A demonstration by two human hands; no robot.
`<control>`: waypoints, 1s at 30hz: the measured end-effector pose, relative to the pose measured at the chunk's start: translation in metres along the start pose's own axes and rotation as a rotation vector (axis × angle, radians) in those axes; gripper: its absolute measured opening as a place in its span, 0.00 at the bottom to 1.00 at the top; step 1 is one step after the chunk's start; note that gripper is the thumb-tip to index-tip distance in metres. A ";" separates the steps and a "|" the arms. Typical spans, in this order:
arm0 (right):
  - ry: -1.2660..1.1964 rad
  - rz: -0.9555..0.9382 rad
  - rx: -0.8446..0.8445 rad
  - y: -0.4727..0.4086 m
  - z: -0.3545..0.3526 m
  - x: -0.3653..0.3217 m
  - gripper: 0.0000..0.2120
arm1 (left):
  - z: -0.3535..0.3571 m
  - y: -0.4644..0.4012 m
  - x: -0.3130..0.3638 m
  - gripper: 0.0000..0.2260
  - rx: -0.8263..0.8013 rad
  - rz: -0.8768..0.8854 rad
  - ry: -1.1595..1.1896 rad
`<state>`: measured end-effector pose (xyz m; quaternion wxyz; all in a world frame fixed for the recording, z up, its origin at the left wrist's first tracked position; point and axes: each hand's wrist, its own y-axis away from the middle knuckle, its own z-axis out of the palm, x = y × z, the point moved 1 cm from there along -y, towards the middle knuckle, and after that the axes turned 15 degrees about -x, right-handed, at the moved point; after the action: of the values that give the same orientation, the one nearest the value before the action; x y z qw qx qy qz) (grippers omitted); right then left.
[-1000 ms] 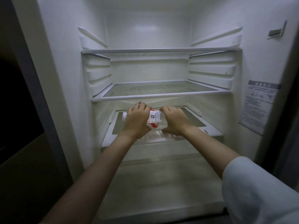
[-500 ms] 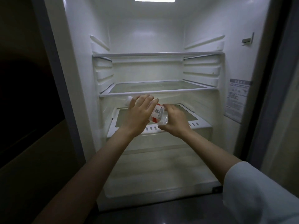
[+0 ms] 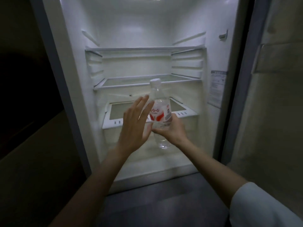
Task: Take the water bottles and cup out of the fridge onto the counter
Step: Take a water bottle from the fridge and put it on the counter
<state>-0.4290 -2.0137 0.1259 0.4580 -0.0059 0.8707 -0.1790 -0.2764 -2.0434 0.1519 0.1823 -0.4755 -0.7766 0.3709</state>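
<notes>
Two hands (image 3: pixel 136 123) flank water bottle (image 3: pixel 159 108); fridge shelves (image 3: pixel 147 83) behind.

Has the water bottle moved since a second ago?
Yes. The water bottle has come out from over the drawer cover shelf toward the person and turned upright, held by the right hand.

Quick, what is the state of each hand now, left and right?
Left hand: open, fingers straight, beside the water bottle.
Right hand: closed around the lower part of the water bottle, holding it upright.
</notes>
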 end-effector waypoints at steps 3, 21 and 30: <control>-0.082 -0.002 -0.005 0.026 0.000 0.010 0.28 | 0.011 0.019 0.028 0.37 -0.045 -0.188 0.333; -0.159 0.064 0.047 0.195 -0.033 -0.008 0.29 | 0.012 0.049 0.147 0.33 -0.520 -0.436 1.458; -0.187 0.109 0.075 0.291 -0.055 -0.029 0.27 | -0.019 0.082 0.227 0.34 -0.495 -0.443 1.574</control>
<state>-0.4115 -1.7198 0.0856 0.5463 0.0421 0.8158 -0.1850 -0.3242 -1.8147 0.0870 0.6281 -0.4578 -0.5574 -0.2919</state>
